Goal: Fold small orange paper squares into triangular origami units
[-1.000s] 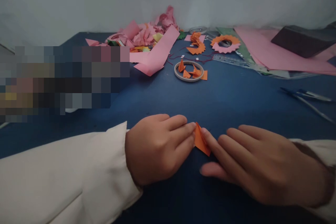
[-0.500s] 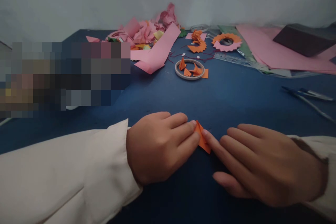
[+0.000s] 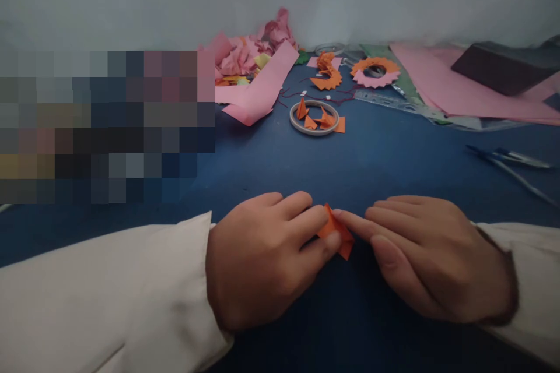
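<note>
A small folded piece of orange paper (image 3: 345,239) lies on the blue table in front of me. My left hand (image 3: 271,256) holds it down, thumb on its near part and index finger on its left edge. From the other side, my right hand (image 3: 433,256) reaches in with the index finger stretched out, its tip touching the paper's upper edge. The thumb of that hand stands apart, and its other fingers are loosely bent with nothing in them. Part of the paper is hidden under my left fingers.
Beyond my hands lies a tape ring (image 3: 294,123) with small folded orange pieces inside. Behind it are an orange curved paper piece (image 3: 330,78), an orange-and-pink paper ring (image 3: 376,80) and crumpled pink paper (image 3: 240,55). Pens (image 3: 520,157) and pink sheets (image 3: 420,81) lie at right.
My left thumb has moved onto the paper's near part, showing more of its surface. My right index finger has shifted up to the top edge, and the right thumb has risen.
</note>
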`<state>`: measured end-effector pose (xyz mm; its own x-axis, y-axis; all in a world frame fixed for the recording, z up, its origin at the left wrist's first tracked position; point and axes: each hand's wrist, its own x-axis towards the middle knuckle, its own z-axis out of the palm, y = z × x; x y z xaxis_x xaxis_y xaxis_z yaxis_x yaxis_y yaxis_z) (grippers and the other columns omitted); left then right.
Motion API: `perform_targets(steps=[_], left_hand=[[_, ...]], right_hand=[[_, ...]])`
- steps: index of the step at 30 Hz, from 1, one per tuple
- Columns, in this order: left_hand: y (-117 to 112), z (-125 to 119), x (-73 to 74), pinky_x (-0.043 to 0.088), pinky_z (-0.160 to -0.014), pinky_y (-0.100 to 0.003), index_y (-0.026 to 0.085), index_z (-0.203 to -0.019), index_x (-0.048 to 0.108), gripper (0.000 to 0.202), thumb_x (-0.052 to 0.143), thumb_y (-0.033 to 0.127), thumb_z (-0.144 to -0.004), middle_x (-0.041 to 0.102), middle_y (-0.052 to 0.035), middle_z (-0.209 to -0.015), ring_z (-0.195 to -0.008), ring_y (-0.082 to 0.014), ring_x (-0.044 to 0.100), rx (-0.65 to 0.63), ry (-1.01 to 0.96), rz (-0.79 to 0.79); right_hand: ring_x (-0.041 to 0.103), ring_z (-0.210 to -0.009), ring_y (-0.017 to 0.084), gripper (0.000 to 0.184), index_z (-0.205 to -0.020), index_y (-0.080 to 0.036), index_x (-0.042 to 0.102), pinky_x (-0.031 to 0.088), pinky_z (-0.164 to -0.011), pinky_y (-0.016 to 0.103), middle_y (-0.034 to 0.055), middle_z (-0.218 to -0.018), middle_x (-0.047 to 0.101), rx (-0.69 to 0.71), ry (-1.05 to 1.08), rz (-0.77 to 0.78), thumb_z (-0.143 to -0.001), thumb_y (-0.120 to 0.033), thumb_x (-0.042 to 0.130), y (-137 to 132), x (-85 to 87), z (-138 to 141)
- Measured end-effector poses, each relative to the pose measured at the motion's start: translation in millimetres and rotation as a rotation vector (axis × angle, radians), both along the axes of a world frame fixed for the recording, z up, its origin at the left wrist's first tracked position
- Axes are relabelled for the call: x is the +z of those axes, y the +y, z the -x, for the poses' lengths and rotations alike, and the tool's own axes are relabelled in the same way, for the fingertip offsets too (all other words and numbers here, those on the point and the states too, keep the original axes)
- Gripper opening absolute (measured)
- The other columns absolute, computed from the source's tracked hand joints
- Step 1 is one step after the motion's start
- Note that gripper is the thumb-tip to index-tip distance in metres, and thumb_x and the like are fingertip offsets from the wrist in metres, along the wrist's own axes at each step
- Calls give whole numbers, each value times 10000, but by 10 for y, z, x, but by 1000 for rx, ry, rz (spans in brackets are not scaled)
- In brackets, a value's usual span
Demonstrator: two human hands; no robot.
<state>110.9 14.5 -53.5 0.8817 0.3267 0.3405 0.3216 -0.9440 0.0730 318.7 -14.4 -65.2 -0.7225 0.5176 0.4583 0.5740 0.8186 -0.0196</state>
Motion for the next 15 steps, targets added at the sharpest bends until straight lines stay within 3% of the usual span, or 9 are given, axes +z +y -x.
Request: perform_targets(steps=[15], left_hand=[[-13,1,15,568,-707,-369,140,-879,660,265,398,173,-904,679,-74,-901,-860,-214,625,6,-2,11]], right_hand=[[543,-519,139,304,-991,-46,561,427,-471,293,19,-605,591,7,-7,84,-918,-130,278,30,-13,4]])
